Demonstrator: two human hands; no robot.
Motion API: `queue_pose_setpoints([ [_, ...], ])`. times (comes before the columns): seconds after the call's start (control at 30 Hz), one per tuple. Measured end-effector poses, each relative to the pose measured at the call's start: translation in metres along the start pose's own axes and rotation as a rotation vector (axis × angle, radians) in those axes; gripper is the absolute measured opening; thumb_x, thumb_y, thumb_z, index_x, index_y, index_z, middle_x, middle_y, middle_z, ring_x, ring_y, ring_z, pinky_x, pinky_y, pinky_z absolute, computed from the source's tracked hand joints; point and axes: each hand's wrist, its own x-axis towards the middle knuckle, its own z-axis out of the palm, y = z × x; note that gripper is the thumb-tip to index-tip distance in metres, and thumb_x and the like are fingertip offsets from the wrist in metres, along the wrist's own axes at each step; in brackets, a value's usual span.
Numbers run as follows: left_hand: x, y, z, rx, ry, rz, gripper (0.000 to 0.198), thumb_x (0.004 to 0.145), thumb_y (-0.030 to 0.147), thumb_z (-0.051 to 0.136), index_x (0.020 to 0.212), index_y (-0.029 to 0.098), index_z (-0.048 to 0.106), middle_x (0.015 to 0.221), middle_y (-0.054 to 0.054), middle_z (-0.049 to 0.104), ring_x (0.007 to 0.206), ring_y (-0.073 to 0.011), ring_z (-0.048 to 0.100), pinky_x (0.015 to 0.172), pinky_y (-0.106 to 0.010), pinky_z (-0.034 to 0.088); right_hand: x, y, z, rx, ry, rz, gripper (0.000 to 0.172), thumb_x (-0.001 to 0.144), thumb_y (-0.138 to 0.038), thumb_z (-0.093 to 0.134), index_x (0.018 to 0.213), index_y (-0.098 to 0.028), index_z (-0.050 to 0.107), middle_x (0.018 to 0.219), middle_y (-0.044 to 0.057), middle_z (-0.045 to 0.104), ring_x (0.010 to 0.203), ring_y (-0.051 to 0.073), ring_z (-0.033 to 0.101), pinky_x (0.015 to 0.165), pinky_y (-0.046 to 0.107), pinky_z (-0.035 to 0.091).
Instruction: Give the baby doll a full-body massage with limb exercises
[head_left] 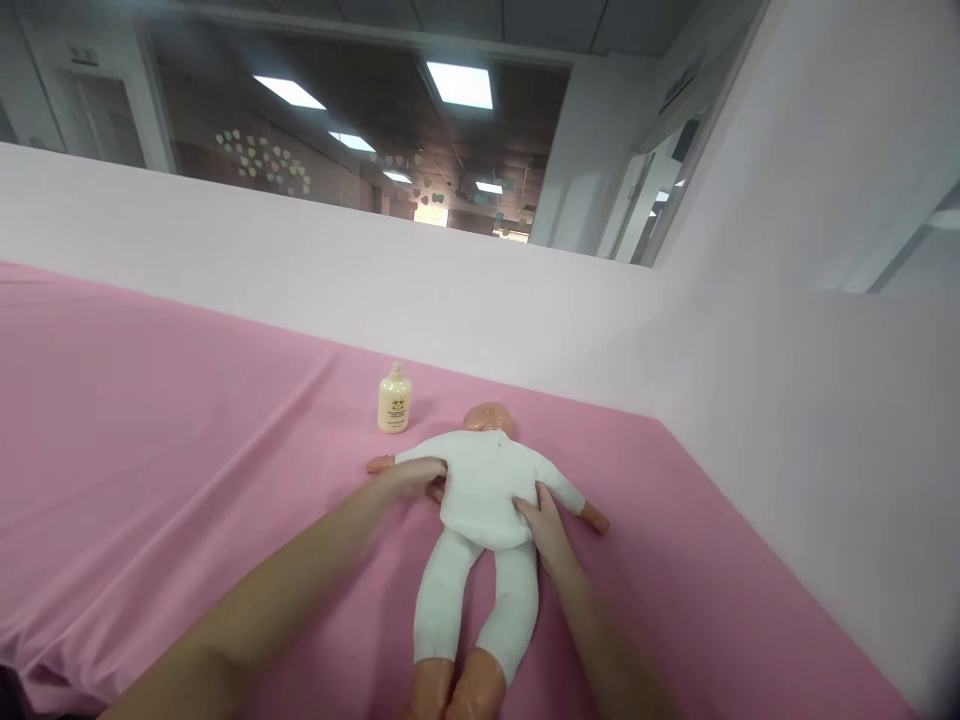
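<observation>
A baby doll [484, 490] in a white suit lies face down on the pink sheet [150, 440], head away from me, bare feet toward me. My left hand [409, 478] rests on the doll's left side at the sleeve, fingers curled against the cloth. My right hand [546, 525] presses on the doll's right side near the hip, fingers spread flat on the white suit. A small cream bottle [394, 400] stands upright just beyond the doll's left arm, apart from both hands.
The pink sheet covers a wide surface that runs far to the left. A pale pink wall [787, 380] borders it at the back and on the right. Above the back wall is a window onto a room with ceiling lights.
</observation>
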Motion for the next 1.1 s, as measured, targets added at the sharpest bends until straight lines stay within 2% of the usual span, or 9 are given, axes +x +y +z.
queue_pose_setpoints([
  [0.07, -0.001, 0.009, -0.028, 0.028, -0.129, -0.068, 0.025, 0.081, 0.038, 0.058, 0.077, 0.015, 0.069, 0.084, -0.013, 0.076, 0.077, -0.0235, 0.075, 0.070, -0.032, 0.060, 0.002, 0.003, 0.002, -0.024, 0.015, -0.010, 0.065, 0.071, -0.036, 0.066, 0.134, -0.021, 0.057, 0.138, 0.011, 0.063, 0.124, 0.030, 0.062, 0.102, 0.040, 0.053],
  [0.1, -0.002, 0.016, -0.044, 0.071, -0.077, -0.038, 0.031, 0.085, 0.042, 0.055, 0.082, 0.015, 0.070, 0.095, -0.014, 0.077, 0.084, -0.0231, 0.075, 0.075, -0.031, 0.060, 0.003, 0.004, 0.003, -0.032, 0.025, -0.021, 0.065, 0.071, -0.035, 0.065, 0.134, -0.020, 0.057, 0.137, 0.012, 0.064, 0.124, 0.029, 0.062, 0.103, 0.040, 0.052],
  [0.23, 0.003, 0.045, -0.107, 0.565, 0.661, 0.217, 0.045, 0.097, 0.032, 0.039, 0.134, 0.018, 0.058, 0.145, -0.013, 0.058, 0.137, -0.0276, 0.051, 0.112, -0.044, 0.043, 0.005, 0.007, 0.004, -0.034, 0.022, -0.065, 0.061, 0.072, -0.034, 0.064, 0.131, -0.019, 0.058, 0.132, 0.013, 0.066, 0.121, 0.028, 0.064, 0.105, 0.041, 0.050],
  [0.37, 0.012, 0.044, -0.126, 0.865, 0.842, 0.120, 0.060, 0.096, 0.025, 0.035, 0.154, 0.011, 0.036, 0.167, -0.014, 0.020, 0.155, -0.0373, 0.013, 0.121, -0.065, 0.015, 0.008, 0.012, 0.004, -0.079, 0.002, -0.063, 0.059, 0.074, -0.037, 0.064, 0.130, -0.018, 0.060, 0.133, 0.013, 0.065, 0.124, 0.030, 0.062, 0.108, 0.042, 0.049],
  [0.5, 0.016, 0.036, -0.071, 0.936, 0.827, 0.283, 0.063, 0.098, 0.030, 0.031, 0.158, 0.010, 0.027, 0.169, -0.012, 0.009, 0.156, -0.0346, 0.006, 0.123, -0.061, 0.008, 0.006, 0.016, 0.005, -0.211, 0.165, -0.145, 0.067, 0.075, -0.037, 0.065, 0.138, -0.016, 0.051, 0.141, 0.017, 0.055, 0.131, 0.031, 0.054, 0.112, 0.045, 0.045],
  [0.6, 0.016, 0.033, -0.001, 0.897, 0.580, 0.467, 0.062, 0.100, 0.036, 0.028, 0.160, 0.018, 0.024, 0.169, -0.010, 0.014, 0.156, -0.0305, 0.012, 0.122, -0.057, 0.019, -0.005, 0.011, 0.006, -0.394, 0.254, -0.471, 0.062, 0.085, -0.036, 0.059, 0.143, -0.020, 0.045, 0.149, 0.016, 0.044, 0.141, 0.029, 0.043, 0.118, 0.049, 0.038],
  [0.77, 0.018, 0.014, 0.085, 0.898, 0.366, 0.524, 0.063, 0.100, 0.041, 0.032, 0.159, 0.018, 0.028, 0.169, -0.010, 0.014, 0.156, -0.0345, 0.012, 0.122, -0.061, 0.016, -0.025, -0.007, 0.009, -0.736, -0.156, -0.723, 0.056, 0.099, -0.036, 0.042, 0.155, -0.030, 0.036, 0.167, 0.004, 0.024, 0.156, 0.026, 0.014, 0.126, 0.052, 0.018],
  [0.9, 0.026, -0.002, 0.099, 0.946, 0.365, 0.560, 0.064, 0.098, 0.043, 0.039, 0.159, 0.026, 0.030, 0.169, -0.006, 0.015, 0.156, -0.0348, 0.010, 0.123, -0.059, 0.017, -0.019, -0.013, 0.017, -0.857, -0.372, -0.602, 0.062, 0.102, -0.044, 0.035, 0.161, -0.031, 0.021, 0.168, 0.003, 0.021, 0.157, 0.023, 0.008, 0.127, 0.050, 0.012],
  [1.1, 0.031, -0.003, 0.095, 0.918, 0.388, 0.568, 0.065, 0.098, 0.036, 0.040, 0.160, 0.022, 0.027, 0.167, -0.008, 0.022, 0.156, -0.0304, 0.016, 0.124, -0.056, 0.016, 0.017, -0.016, 0.037, -0.890, -0.309, -0.481, 0.061, 0.104, -0.047, 0.022, 0.161, -0.026, 0.019, 0.167, 0.005, 0.023, 0.157, 0.021, 0.010, 0.126, 0.050, 0.012],
])
